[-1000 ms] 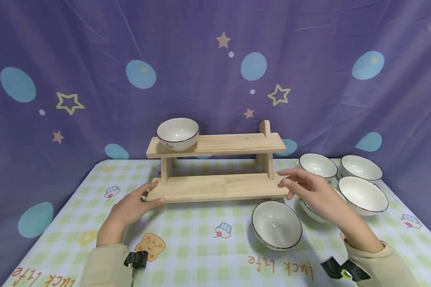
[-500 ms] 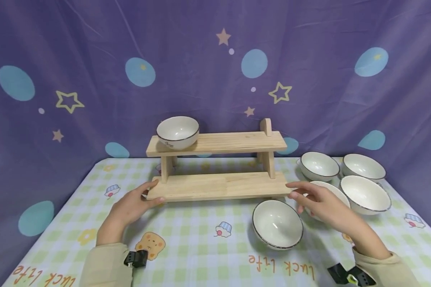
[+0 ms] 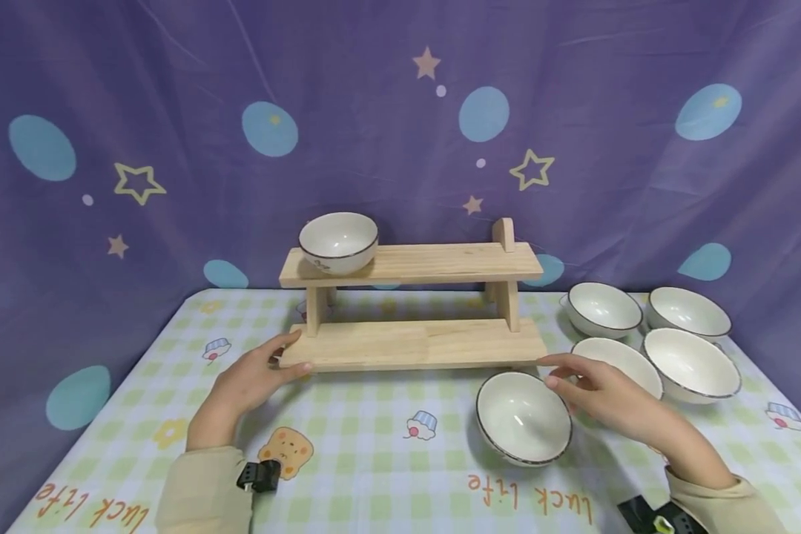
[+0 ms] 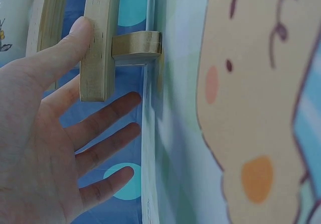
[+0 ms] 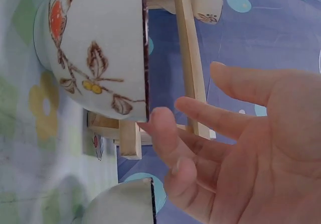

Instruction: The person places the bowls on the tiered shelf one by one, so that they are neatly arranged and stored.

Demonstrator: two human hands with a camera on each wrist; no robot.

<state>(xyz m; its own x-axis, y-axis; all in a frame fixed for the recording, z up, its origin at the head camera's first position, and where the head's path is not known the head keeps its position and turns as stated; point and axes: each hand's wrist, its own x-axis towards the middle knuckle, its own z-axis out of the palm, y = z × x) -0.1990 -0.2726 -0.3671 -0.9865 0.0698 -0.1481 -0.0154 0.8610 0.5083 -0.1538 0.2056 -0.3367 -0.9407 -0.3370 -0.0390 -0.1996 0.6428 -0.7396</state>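
Status: early, going by the layout; one bowl up, five not on the rack.
Left hand (image 3: pixel 245 380): thumb and index pinch the left end of the lower shelf (image 3: pixel 414 345), narrow gap there; other three fingers straight and spread.
Two-tier wooden rack (image 3: pixel 455 265): upright, between the two hands.
Done: dark-rimmed white bowl (image 3: pixel 339 243) upright on the upper tier's left end, beyond and right of the left hand.
Remaining, presumably: front bowl (image 3: pixel 523 417), upright on the checked tablecloth (image 3: pixel 367 475), just left of the right hand.
Right hand (image 3: pixel 610 397): part-spread, fingers loosely bent, holding nothing; index at the lower shelf's right front corner, thumb by the front bowl's rim. Contact with either: can't tell.
Also remaining: four clustered bowls, beyond and right of the right hand, nearest one (image 3: pixel 617 361) partly hidden by it.
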